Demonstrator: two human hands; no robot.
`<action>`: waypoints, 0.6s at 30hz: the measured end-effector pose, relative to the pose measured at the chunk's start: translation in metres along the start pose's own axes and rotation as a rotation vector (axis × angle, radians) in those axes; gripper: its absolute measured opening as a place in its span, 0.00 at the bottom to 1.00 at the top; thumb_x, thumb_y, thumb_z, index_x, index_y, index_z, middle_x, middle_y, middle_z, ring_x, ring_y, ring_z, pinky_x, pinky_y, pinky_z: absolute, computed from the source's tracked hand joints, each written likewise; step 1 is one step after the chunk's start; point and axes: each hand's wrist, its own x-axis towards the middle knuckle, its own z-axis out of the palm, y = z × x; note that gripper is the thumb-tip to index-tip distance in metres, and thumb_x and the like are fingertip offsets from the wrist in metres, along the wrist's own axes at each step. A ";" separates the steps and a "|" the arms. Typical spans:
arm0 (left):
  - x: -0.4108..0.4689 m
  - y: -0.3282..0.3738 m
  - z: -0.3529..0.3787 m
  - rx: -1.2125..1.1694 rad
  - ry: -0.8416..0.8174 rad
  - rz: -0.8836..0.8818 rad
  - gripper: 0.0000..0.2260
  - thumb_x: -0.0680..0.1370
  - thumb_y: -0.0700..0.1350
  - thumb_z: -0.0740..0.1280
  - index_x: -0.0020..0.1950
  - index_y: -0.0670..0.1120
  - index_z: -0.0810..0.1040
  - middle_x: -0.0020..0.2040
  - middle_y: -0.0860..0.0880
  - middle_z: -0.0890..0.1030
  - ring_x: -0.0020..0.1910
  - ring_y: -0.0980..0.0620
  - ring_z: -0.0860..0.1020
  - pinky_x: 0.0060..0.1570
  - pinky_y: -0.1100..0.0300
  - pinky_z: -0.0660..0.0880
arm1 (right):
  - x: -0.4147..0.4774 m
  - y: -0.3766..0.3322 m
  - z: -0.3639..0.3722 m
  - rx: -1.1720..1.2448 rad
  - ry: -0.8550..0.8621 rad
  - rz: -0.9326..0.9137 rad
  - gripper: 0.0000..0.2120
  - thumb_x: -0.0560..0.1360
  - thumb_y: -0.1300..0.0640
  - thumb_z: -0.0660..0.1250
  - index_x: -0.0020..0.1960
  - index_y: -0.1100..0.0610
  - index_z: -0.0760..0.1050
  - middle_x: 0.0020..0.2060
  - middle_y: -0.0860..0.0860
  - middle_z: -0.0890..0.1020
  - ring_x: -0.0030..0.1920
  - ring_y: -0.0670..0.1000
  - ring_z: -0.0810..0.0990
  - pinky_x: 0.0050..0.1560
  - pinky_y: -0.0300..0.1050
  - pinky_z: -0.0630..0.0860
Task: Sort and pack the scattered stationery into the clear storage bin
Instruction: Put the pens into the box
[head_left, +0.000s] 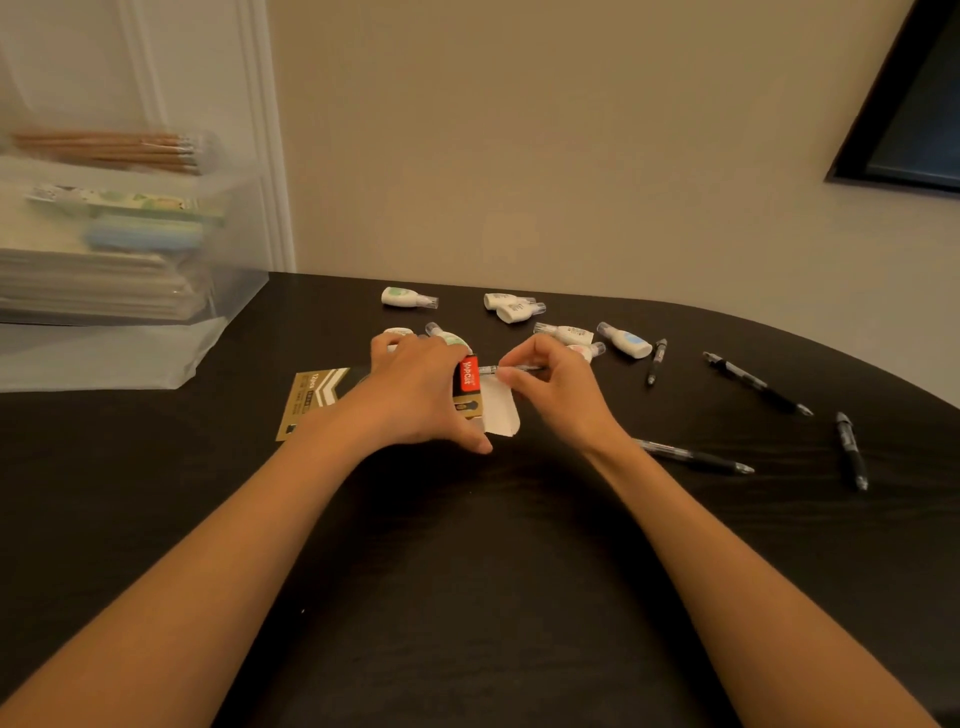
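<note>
A gold and black pen box (317, 395) lies flat on the dark table (467, 571), its white end flap (501, 410) open to the right. My left hand (421, 395) grips the box near its red-labelled open end. My right hand (550, 384) pinches a black pen (493, 370) whose tip points into the box mouth. Several white correction tape dispensers (511, 307) lie scattered behind my hands. Several loose black pens (753, 383) lie at the right. The clear storage bin (104, 343) stands at the far left.
Inside the clear bin are stacked paper pads (93, 283), a blue eraser-like block (145, 234) and a tube of wooden pencils (119, 148). The table's curved edge runs along the right. A dark framed panel (909, 114) hangs on the wall at upper right.
</note>
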 end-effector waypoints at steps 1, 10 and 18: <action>0.000 0.002 0.000 0.003 0.000 0.004 0.40 0.65 0.65 0.71 0.71 0.50 0.63 0.66 0.49 0.71 0.68 0.47 0.66 0.68 0.50 0.55 | 0.001 0.000 0.002 -0.027 0.027 -0.015 0.04 0.75 0.59 0.67 0.43 0.52 0.74 0.42 0.43 0.76 0.42 0.40 0.75 0.41 0.30 0.71; 0.001 0.001 0.000 0.011 0.004 -0.023 0.41 0.65 0.66 0.70 0.71 0.49 0.63 0.67 0.48 0.70 0.69 0.47 0.64 0.68 0.50 0.54 | 0.003 0.003 -0.008 0.124 0.073 0.050 0.06 0.75 0.63 0.66 0.49 0.55 0.77 0.40 0.47 0.80 0.40 0.41 0.79 0.46 0.32 0.75; 0.002 0.009 0.001 0.040 -0.020 -0.011 0.41 0.66 0.66 0.70 0.72 0.49 0.62 0.69 0.48 0.69 0.70 0.46 0.64 0.69 0.49 0.54 | 0.002 -0.001 -0.002 0.125 0.065 0.069 0.09 0.72 0.63 0.70 0.38 0.50 0.79 0.37 0.45 0.80 0.39 0.43 0.78 0.44 0.34 0.74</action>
